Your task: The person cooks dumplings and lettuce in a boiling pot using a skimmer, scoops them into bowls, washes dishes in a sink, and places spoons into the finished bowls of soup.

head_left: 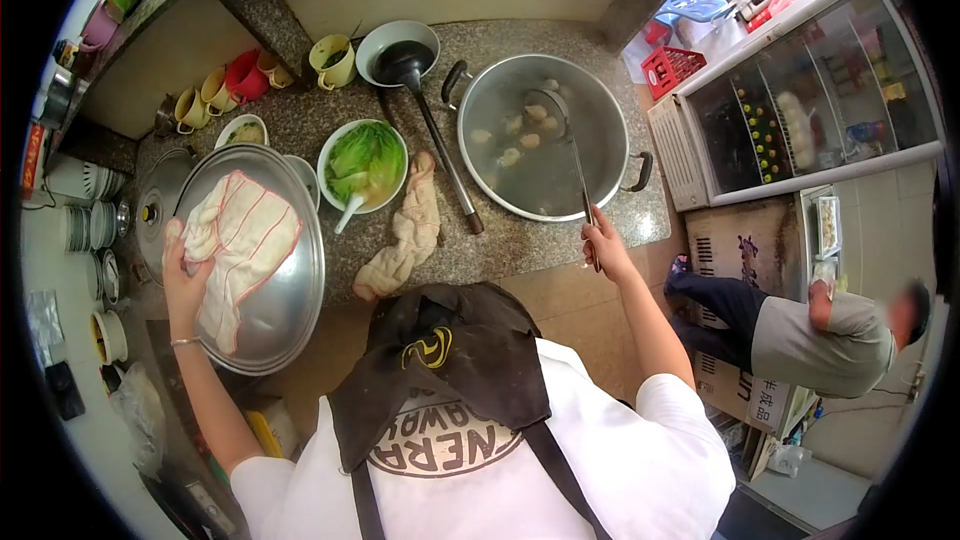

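My right hand (606, 243) is closed around the handle of a metal ladle (577, 165). The ladle's bowl end dips into a large two-handled pot (625, 130), where several pale brown pieces (510, 157) float in cloudy, steaming liquid. On the left, my left hand (187, 280) grips a big round metal pot lid (290, 310) through a white cloth with red stripes (255, 230). The cloth hides the lid's knob and part of my fingers. Between lid and pot stands a white bowl of green leaves (364, 165) with a white spoon (350, 210).
A long-handled black ladle (440, 150) leans from a white bowl (432, 32). A twisted cloth (408, 230) lies by the counter edge. Yellow and red cups (245, 75) line the back left. At right are a glass-door fridge (800, 100) and another person (820, 340).
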`<state>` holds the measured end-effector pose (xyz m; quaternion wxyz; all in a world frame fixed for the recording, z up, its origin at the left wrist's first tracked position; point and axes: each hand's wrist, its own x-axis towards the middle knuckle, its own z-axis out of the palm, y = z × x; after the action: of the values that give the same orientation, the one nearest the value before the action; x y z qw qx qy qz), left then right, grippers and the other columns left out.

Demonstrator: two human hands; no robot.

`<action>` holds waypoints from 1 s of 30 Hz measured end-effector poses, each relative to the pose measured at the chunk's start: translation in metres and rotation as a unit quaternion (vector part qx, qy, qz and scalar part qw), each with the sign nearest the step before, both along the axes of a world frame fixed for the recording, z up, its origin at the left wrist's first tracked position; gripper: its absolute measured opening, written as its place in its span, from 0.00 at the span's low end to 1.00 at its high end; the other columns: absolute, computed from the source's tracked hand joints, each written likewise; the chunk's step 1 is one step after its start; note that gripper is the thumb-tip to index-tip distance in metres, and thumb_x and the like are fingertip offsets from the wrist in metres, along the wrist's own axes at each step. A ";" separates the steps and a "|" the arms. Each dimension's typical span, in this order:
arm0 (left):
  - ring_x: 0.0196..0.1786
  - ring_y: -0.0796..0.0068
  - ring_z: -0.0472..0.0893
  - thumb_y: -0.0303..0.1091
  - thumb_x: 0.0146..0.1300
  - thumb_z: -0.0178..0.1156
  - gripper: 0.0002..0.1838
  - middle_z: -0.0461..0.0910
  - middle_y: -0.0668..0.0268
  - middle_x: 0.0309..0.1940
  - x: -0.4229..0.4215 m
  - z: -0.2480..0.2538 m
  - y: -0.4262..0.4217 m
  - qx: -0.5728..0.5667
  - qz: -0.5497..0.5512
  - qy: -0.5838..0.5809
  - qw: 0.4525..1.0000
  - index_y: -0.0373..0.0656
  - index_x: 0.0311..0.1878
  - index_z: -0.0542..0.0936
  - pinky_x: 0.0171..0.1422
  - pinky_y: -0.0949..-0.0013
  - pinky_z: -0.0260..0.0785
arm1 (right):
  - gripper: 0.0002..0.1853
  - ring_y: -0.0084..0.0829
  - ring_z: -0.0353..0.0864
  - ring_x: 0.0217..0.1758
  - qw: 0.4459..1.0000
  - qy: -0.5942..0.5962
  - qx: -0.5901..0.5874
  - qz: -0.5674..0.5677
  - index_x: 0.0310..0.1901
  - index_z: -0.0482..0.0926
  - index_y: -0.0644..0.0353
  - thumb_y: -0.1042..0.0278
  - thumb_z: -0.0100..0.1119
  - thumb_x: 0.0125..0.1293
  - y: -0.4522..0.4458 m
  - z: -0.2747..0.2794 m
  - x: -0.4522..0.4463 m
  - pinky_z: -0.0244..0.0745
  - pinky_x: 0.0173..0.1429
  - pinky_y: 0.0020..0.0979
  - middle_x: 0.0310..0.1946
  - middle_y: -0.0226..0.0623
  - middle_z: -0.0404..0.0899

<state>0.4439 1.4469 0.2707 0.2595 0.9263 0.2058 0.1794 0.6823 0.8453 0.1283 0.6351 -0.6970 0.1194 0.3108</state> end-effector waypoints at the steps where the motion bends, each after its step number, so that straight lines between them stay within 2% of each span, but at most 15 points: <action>1: 0.52 0.68 0.70 0.24 0.46 0.61 0.24 0.70 0.59 0.50 0.000 0.001 0.000 0.000 0.000 0.000 1.000 0.31 0.50 0.71 0.56 0.70 0.61 | 0.30 0.23 0.69 0.21 0.998 -0.021 -0.054 0.024 0.66 0.49 0.55 0.67 0.46 0.64 -0.001 -0.001 0.000 0.68 0.23 0.25 0.30 0.34 0.71; 3: 0.51 0.68 0.71 0.25 0.46 0.62 0.23 0.70 0.59 0.49 0.003 0.005 -0.003 -0.018 -0.004 0.004 1.000 0.32 0.48 0.72 0.55 0.70 0.61 | 0.31 0.27 0.75 0.26 0.992 -0.042 -0.108 0.048 0.66 0.49 0.55 0.68 0.47 0.63 -0.004 -0.016 -0.001 0.72 0.29 0.28 0.34 0.37 0.73; 5: 0.56 0.67 0.67 0.25 0.47 0.61 0.26 0.67 0.57 0.55 -0.001 0.002 0.007 -0.039 0.000 0.040 0.998 0.32 0.53 0.69 0.59 0.70 0.58 | 0.31 0.38 0.71 0.54 0.927 -0.330 -0.161 0.076 0.65 0.48 0.63 0.74 0.46 0.62 -0.004 -0.034 -0.006 0.67 0.55 0.33 0.53 0.45 0.69; 6: 0.62 0.67 0.64 0.26 0.48 0.60 0.30 0.63 0.56 0.60 -0.004 0.001 0.011 -0.060 0.003 0.076 0.995 0.32 0.58 0.66 0.64 0.69 0.54 | 0.31 0.38 0.71 0.54 0.927 -0.330 -0.160 0.077 0.65 0.48 0.63 0.74 0.46 0.62 -0.004 -0.031 -0.008 0.67 0.55 0.33 0.53 0.45 0.69; 8: 0.62 0.66 0.63 0.26 0.48 0.60 0.30 0.63 0.56 0.61 -0.006 0.002 0.012 -0.065 0.007 0.082 0.995 0.32 0.58 0.66 0.64 0.69 0.53 | 0.32 0.39 0.51 0.69 0.935 -0.272 -0.203 0.104 0.65 0.46 0.66 0.77 0.46 0.61 -0.005 -0.018 -0.013 0.50 0.67 0.32 0.64 0.48 0.54; 9: 0.63 0.66 0.63 0.26 0.48 0.61 0.30 0.63 0.56 0.61 -0.006 0.004 0.012 -0.069 0.010 0.087 0.994 0.32 0.58 0.66 0.65 0.68 0.52 | 0.32 0.39 0.51 0.69 0.935 -0.272 -0.202 0.105 0.65 0.46 0.66 0.77 0.46 0.61 -0.003 -0.016 -0.017 0.50 0.67 0.32 0.64 0.48 0.54; 13: 0.62 0.66 0.63 0.26 0.47 0.60 0.30 0.63 0.56 0.61 -0.006 0.005 0.010 0.009 0.001 0.080 0.997 0.32 0.57 0.66 0.64 0.68 0.52 | 0.32 0.37 0.56 0.67 0.914 -0.361 -0.175 0.062 0.65 0.47 0.66 0.78 0.47 0.60 0.005 -0.037 -0.026 0.54 0.65 0.31 0.63 0.50 0.55; 15: 0.54 0.67 0.69 0.23 0.44 0.61 0.23 0.71 0.58 0.48 -0.002 0.009 0.003 0.089 -0.024 0.012 0.996 0.35 0.48 0.73 0.55 0.69 0.62 | 0.32 0.40 0.59 0.65 0.907 -0.391 -0.142 0.065 0.65 0.48 0.63 0.78 0.49 0.60 0.027 -0.015 -0.027 0.56 0.63 0.31 0.61 0.51 0.58; 16: 0.54 0.67 0.69 0.23 0.44 0.61 0.23 0.71 0.58 0.48 0.000 0.011 -0.001 0.092 -0.027 0.011 0.995 0.35 0.48 0.73 0.55 0.69 0.62 | 0.33 0.41 0.62 0.63 0.907 -0.354 -0.205 0.099 0.66 0.49 0.59 0.78 0.49 0.59 0.035 -0.002 -0.027 0.59 0.62 0.31 0.59 0.51 0.62; 18: 0.55 0.67 0.68 0.22 0.43 0.61 0.24 0.71 0.58 0.50 0.001 0.017 -0.007 -0.031 0.022 0.024 0.999 0.34 0.49 0.73 0.56 0.70 0.62 | 0.34 0.42 0.65 0.61 0.902 -0.385 -0.171 0.092 0.65 0.49 0.59 0.78 0.50 0.58 0.054 -0.013 -0.027 0.61 0.59 0.32 0.57 0.51 0.64; 23: 0.51 0.72 0.71 0.23 0.46 0.60 0.25 0.71 0.61 0.51 -0.006 0.022 -0.001 -0.001 -0.001 0.038 0.999 0.34 0.52 0.71 0.54 0.72 0.62 | 0.32 0.39 0.69 0.56 0.915 -0.382 -0.101 0.077 0.65 0.50 0.58 0.77 0.49 0.59 0.090 -0.005 -0.024 0.63 0.56 0.29 0.55 0.48 0.67; 24: 0.48 0.74 0.72 0.24 0.47 0.60 0.27 0.72 0.63 0.50 -0.009 0.024 0.001 -0.011 0.002 0.048 0.999 0.34 0.55 0.69 0.52 0.74 0.62 | 0.32 0.33 0.73 0.46 0.947 -0.312 -0.054 0.058 0.65 0.50 0.57 0.76 0.49 0.60 0.086 -0.007 -0.023 0.67 0.50 0.26 0.54 0.43 0.68; 25: 0.48 0.74 0.72 0.24 0.47 0.60 0.27 0.72 0.63 0.50 -0.012 0.026 0.002 -0.007 0.001 0.051 0.999 0.34 0.55 0.69 0.52 0.74 0.62 | 0.32 0.23 0.71 0.29 0.963 -0.267 0.010 0.023 0.65 0.51 0.54 0.75 0.49 0.61 0.077 -0.014 -0.022 0.68 0.34 0.22 0.45 0.37 0.72; 27: 0.53 0.69 0.70 0.22 0.45 0.61 0.25 0.70 0.59 0.53 -0.018 0.031 -0.001 -0.065 0.030 0.036 0.997 0.34 0.51 0.71 0.56 0.71 0.61 | 0.31 0.16 0.62 0.18 0.989 -0.101 0.102 -0.033 0.66 0.50 0.50 0.75 0.47 0.61 0.049 -0.001 -0.025 0.59 0.20 0.19 0.31 0.30 0.70; 30: 0.55 0.69 0.69 0.23 0.45 0.62 0.27 0.69 0.57 0.54 -0.021 0.038 -0.007 -0.033 0.038 0.043 0.998 0.33 0.52 0.70 0.58 0.70 0.59 | 0.33 0.15 0.56 0.14 0.991 -0.030 0.122 -0.052 0.66 0.50 0.47 0.78 0.45 0.59 -0.003 0.017 -0.027 0.51 0.16 0.18 0.22 0.25 0.62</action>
<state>0.4229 1.4404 0.3091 0.2738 0.9157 0.2577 0.1420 0.6557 0.8427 0.1451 0.7339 -0.6163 0.0974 0.2685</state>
